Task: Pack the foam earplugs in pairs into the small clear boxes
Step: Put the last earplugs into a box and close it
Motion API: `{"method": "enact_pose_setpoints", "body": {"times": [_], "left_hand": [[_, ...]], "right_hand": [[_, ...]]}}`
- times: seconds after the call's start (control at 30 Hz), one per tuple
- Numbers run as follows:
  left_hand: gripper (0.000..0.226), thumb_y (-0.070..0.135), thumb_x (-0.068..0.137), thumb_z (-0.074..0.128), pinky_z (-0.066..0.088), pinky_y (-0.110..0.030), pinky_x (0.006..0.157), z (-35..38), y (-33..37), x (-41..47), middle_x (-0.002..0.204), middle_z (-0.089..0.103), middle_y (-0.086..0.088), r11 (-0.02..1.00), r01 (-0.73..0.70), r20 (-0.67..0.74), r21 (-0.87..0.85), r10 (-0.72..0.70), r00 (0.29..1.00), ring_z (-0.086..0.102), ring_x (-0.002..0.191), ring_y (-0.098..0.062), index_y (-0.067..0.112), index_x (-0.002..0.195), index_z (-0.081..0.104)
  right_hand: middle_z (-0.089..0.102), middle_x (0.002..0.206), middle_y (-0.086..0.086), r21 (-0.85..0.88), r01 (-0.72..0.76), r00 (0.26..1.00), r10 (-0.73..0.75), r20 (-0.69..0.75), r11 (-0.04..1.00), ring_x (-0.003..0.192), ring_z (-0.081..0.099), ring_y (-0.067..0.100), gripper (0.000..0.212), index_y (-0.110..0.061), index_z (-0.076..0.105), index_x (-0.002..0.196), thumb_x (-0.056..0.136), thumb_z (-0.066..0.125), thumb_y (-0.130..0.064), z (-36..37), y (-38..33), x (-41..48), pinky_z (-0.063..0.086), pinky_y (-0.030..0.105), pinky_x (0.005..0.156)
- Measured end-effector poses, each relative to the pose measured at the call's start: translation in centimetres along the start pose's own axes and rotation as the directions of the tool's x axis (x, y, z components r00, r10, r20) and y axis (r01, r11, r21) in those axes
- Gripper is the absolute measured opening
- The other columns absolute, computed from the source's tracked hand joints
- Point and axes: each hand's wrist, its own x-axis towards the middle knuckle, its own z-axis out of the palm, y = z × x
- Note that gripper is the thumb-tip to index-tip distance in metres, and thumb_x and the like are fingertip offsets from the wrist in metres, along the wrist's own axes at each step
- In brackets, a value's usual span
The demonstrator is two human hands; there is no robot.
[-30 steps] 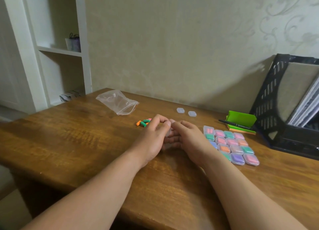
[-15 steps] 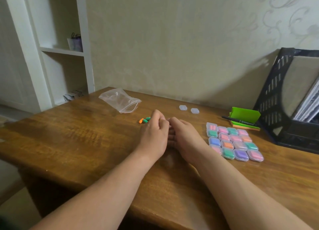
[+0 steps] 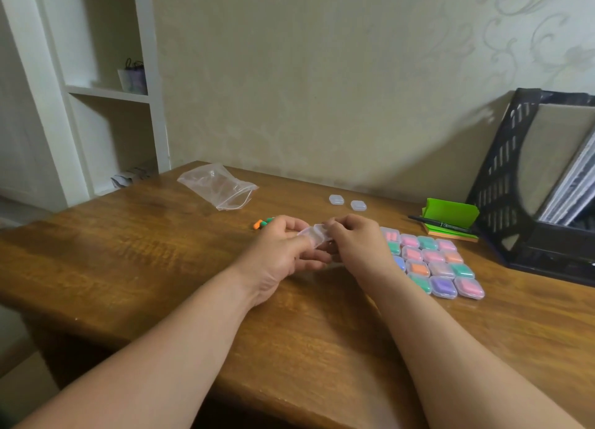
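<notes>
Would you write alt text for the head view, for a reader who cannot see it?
A person's left hand and right hand hold a small clear box over a wooden table. Filled boxes lie in a grid at right; loose earplugs lie beyond the hands.

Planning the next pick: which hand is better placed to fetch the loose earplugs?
Left, probably. The left hand lies right beside the loose earplugs; the right hand is farther, on the other side of the clear box both hands pinch.

Dim warm indoor light, soft shadows, slight overall blur, wide-angle edge distortion
</notes>
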Motion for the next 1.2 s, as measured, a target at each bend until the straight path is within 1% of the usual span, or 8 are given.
{"method": "enact_pose_setpoints", "body": {"times": [0.2, 0.37, 0.5, 0.67, 0.8, 0.93, 1.07, 1.2], "left_hand": [[0.031, 0.0, 0.109, 0.046, 0.054, -0.022, 0.058, -0.2, 0.5, -0.9, 0.1, 0.069, -0.014, 0.973, 0.222, 0.289, -0.063, -0.195, 0.937, 0.063, 0.073, -0.015, -0.001, 0.136, 0.059], [0.044, 0.053, 0.114, 0.034, 0.033, -0.021, 0.05, -0.1, 1.1, -1.0, 0.081, 0.055, -0.002, 0.958, 0.279, 0.364, -0.074, -0.234, 0.901, 0.048, 0.065, -0.015, 0.022, 0.118, 0.065], [0.049, 0.061, 0.112, 0.036, 0.034, -0.021, 0.052, -0.5, 0.8, -0.9, 0.084, 0.056, -0.002, 0.959, 0.271, 0.379, -0.083, -0.221, 0.899, 0.049, 0.067, -0.014, 0.021, 0.125, 0.061], [0.055, 0.057, 0.112, 0.043, 0.039, -0.02, 0.057, -0.5, 0.5, -0.4, 0.09, 0.063, -0.004, 0.941, 0.27, 0.233, -0.202, -0.222, 0.947, 0.05, 0.07, -0.011, 0.012, 0.13, 0.069], [0.052, 0.052, 0.112, 0.046, 0.036, -0.022, 0.056, -1.7, 1.2, 0.7, 0.08, 0.063, -0.003, 0.86, 0.167, -0.082, -0.482, -0.234, 0.969, 0.051, 0.064, -0.012, 0.006, 0.117, 0.071], [0.043, 0.045, 0.104, 0.045, 0.03, -0.024, 0.051, -4.7, 1.6, 2.0, 0.071, 0.055, -0.003, 0.739, -0.005, -0.346, -0.674, -0.309, 0.886, 0.046, 0.056, -0.014, 0.01, 0.101, 0.069], [0.039, 0.042, 0.103, 0.042, 0.03, -0.025, 0.051, -7.1, 2.2, 2.2, 0.069, 0.053, -0.003, 0.754, -0.055, -0.392, -0.654, -0.276, 0.878, 0.045, 0.055, -0.014, 0.012, 0.098, 0.067], [0.03, 0.032, 0.101, 0.043, 0.028, -0.025, 0.052, -8.3, 1.6, 2.0, 0.069, 0.05, -0.003, 0.722, -0.07, -0.313, -0.688, -0.209, 0.926, 0.043, 0.056, -0.014, 0.011, 0.103, 0.064]], "right_hand": [[0.077, 0.106, -0.003, 0.083, 0.171, 0.985, -0.173, 0.012, 0.982, 0.088, 0.075, 0.016, 0.015, -0.021, 0.077, 0.113, 0.109, 0.063, -0.024, -0.3, -1.0, -0.9, 0.064, 0.029, 0.065], [0.078, 0.103, -0.01, 0.111, 0.231, 0.971, -0.236, 0.031, 0.967, 0.091, 0.074, 0.003, 0.015, -0.022, 0.077, 0.112, 0.109, 0.063, -0.022, 0.0, -0.8, -1.0, 0.059, 0.017, 0.071], [0.077, 0.093, -0.008, 0.201, 0.207, 0.975, -0.219, 0.043, 0.958, 0.082, 0.072, 0.004, 0.017, -0.022, 0.08, 0.111, 0.109, 0.063, -0.021, -0.1, -0.5, -0.8, 0.056, 0.018, 0.067], [0.08, 0.106, 0.0, 0.244, 0.053, 0.997, -0.063, 0.033, 0.968, 0.105, 0.075, 0.026, 0.025, -0.029, 0.082, 0.11, 0.108, 0.06, -0.042, 0.5, 0.2, -0.7, 0.062, 0.048, 0.093], [0.08, 0.095, -0.004, 0.124, -0.022, 0.999, 0.015, 0.053, 0.992, 0.103, 0.073, 0.024, 0.03, -0.025, 0.08, 0.109, 0.109, 0.058, -0.045, 1.2, 0.4, -0.6, 0.06, 0.04, 0.093], [0.08, 0.095, -0.007, -0.099, 0.005, 0.99, 0.009, 0.138, 0.995, 0.096, 0.073, 0.014, 0.024, -0.027, 0.078, 0.107, 0.108, 0.061, -0.045, 2.5, -0.3, 0.2, 0.055, 0.029, 0.079], [0.078, 0.096, -0.007, -0.296, 0.049, 0.975, 0.018, 0.22, 0.954, 0.092, 0.072, 0.011, 0.02, -0.028, 0.075, 0.108, 0.108, 0.061, -0.042, 3.8, -1.2, 1.9, 0.052, 0.024, 0.072], [0.076, 0.096, -0.003, -0.274, 0.007, 0.992, 0.028, 0.123, 0.962, 0.086, 0.07, 0.013, 0.014, -0.026, 0.075, 0.105, 0.105, 0.065, -0.035, 6.3, -1.8, 4.0, 0.054, 0.028, 0.069]]}}
